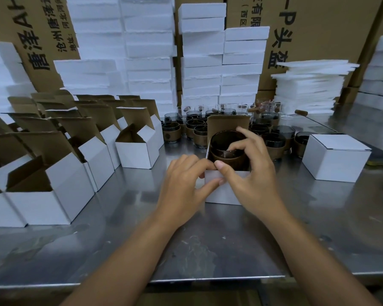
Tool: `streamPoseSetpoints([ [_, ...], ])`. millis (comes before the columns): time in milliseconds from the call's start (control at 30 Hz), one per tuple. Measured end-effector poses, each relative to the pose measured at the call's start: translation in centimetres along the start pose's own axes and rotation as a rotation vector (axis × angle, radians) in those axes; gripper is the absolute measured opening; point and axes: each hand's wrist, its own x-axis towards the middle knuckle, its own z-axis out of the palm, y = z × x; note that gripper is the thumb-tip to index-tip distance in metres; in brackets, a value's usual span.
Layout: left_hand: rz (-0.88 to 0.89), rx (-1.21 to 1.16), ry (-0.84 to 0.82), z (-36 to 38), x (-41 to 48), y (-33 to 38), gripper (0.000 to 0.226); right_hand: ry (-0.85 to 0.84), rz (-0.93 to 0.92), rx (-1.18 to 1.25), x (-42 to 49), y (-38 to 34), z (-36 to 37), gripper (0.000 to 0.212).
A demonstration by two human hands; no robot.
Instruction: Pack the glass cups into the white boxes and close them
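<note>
An open white box stands on the steel table in front of me, its brown-lined lid upright at the back. A dark glass cup with a brown sleeve sits partly inside it. My right hand holds the cup, fingers curled over its rim and thumb on the box's front edge. My left hand pinches the box's near left corner. Several more dark cups stand behind the box. A shut white box sits to the right.
Several open white boxes with raised flaps stand in rows on the left. Stacks of white foam blocks and foam sheets rise behind, in front of large cardboard cartons. The table's front edge runs below my forearms.
</note>
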Motion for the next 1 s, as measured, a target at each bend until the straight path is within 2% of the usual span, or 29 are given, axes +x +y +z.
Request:
streamPoseSetpoints([
  [67, 0.0, 0.005, -0.002, -0.1, 0.0, 0.0, 0.031, -0.049, 0.024, -0.012, -0.1, -0.1, -0.1, 0.034],
  [200, 0.003, 0.001, 0.006, -0.2, 0.0, 0.0, 0.029, -0.177, 0.071, -0.054, -0.3, 0.0, -0.1, 0.012],
  [300, -0.001, 0.005, 0.01, -0.2, -0.1, 0.0, 0.029, -0.201, 0.065, -0.058, -0.4, 0.2, -0.1, 0.012],
  [400, -0.001, 0.0, 0.016, -0.2, -0.1, 0.0, 0.03, -0.214, 0.036, -0.145, -0.5, 0.6, 0.0, 0.02],
  [467, -0.003, -0.021, 0.017, -0.3, -0.1, -0.1, 0.028, -0.163, 0.022, -0.141, -0.4, 0.4, 0.0, 0.02],
  [567, -0.091, -0.147, 0.055, -0.5, 0.0, 0.0, 0.035, 0.041, 0.051, 0.012, -0.1, -0.1, 0.0, 0.02],
  [667, -0.244, -0.308, 0.071, -0.7, 0.3, 0.2, 0.029, 0.19, 0.262, 0.213, 0.4, -0.2, -0.2, 0.028],
  [733, -0.352, -0.381, 0.013, -0.7, 0.5, 0.2, 0.017, 0.162, 0.482, 0.328, 0.8, 0.0, -0.4, 0.035],
  [800, -0.423, -0.429, -0.076, -0.8, 0.4, 0.2, 0.027, 0.096, 0.659, 0.427, 1.0, 0.2, -0.6, 0.043],
  [867, -0.453, -0.462, -0.133, -0.9, 0.3, 0.5, 0.034, 0.038, 0.729, 0.46, 1.0, 0.3, -0.6, 0.047],
  [1000, -0.47, -0.509, -0.147, -1.2, 0.3, 0.8, 0.034, -0.003, 0.715, 0.489, 1.0, 0.5, -0.6, 0.048],
])
